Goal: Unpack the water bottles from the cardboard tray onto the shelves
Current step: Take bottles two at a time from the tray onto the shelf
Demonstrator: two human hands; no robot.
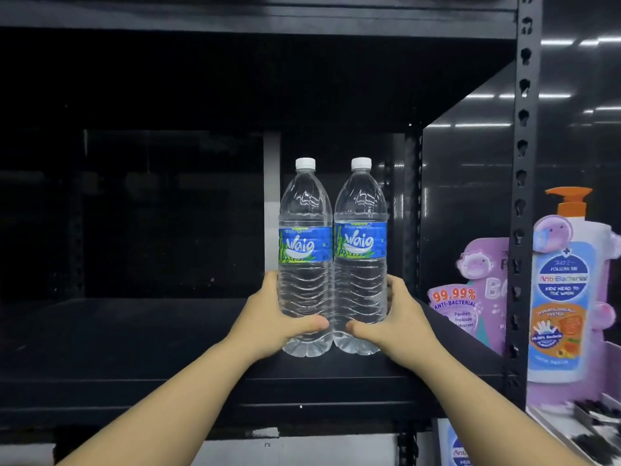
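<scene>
Two clear water bottles with white caps and blue labels stand upright, side by side and touching, on the black shelf [134,338] near its right end. My left hand [268,317] grips the lower part of the left bottle [305,230], thumb across its front. My right hand [400,321] grips the lower part of the right bottle [361,227] the same way. The cardboard tray is out of view.
A black perforated upright [521,196] and a glossy side panel [467,183] close off the shelf on the right. Beyond them stands a purple and white pump bottle of hand wash [564,290] with a purple display card [470,297]. The shelf stretches dark to the left.
</scene>
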